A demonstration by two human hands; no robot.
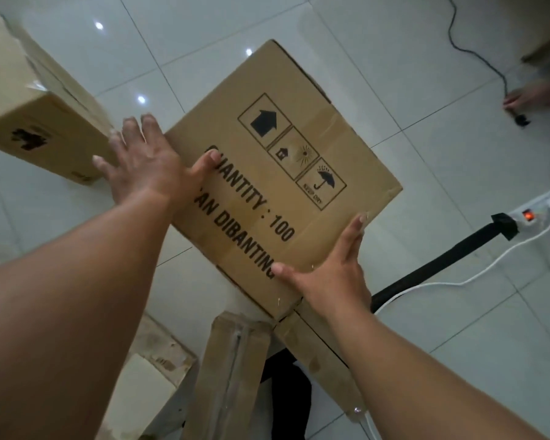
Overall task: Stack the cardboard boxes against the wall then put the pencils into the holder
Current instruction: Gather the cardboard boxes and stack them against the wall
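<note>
A brown cardboard box [299,138], printed with "QUANTITY : 100" and handling symbols, is held tilted above the tiled floor between both my hands. My left hand [143,166] presses flat against its left side, fingers spread straight and thumb lying on the printed face. My right hand [334,274] presses its near right edge, fingers straight along the side and thumb on the face. A second cardboard box [35,122] lies at the left, close to my left fingertips. No pencils or holder are in view.
Cardboard flaps [232,369] of another box show below the held box. A white power strip [534,214] with a lit switch, its white cord and a black tube [442,262] lie at the right. A black cable [477,55] runs to another person's hand [521,96] at upper right.
</note>
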